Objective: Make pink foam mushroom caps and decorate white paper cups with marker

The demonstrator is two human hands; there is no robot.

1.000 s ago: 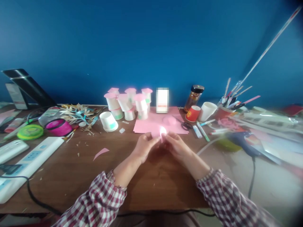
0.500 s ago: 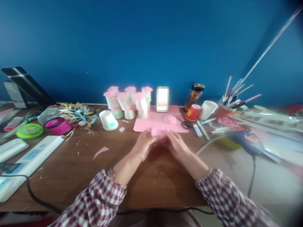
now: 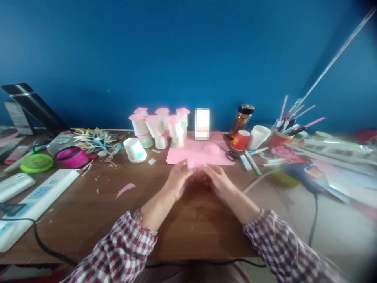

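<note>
Between my two hands, over the middle of the brown table, is a small piece of pink paper (image 3: 193,163). My left hand (image 3: 179,179) pinches its left side, thumb towards me. From the right, my right hand (image 3: 218,177) has its fingers closed on the other side. The paper's lower part and some fingertips are hidden or blurred. Just beyond lie pink paper sheets (image 3: 179,156) with a rounded pink piece (image 3: 211,148) on top. Scissors (image 3: 232,155) with dark handles rest at the sheets' right edge.
Stacked white paper cups (image 3: 160,141) with pink tops stand behind on the left, near a single upturned cup (image 3: 134,150). A red cup (image 3: 240,140) and a jar (image 3: 243,120) are back right. A power strip (image 3: 41,200) lies left; a glue gun (image 3: 303,179) lies right.
The pink paper has turned between my fingers and its bright glare is gone. My right fingers have shifted slightly along it. Both arms stay nearly in place.
</note>
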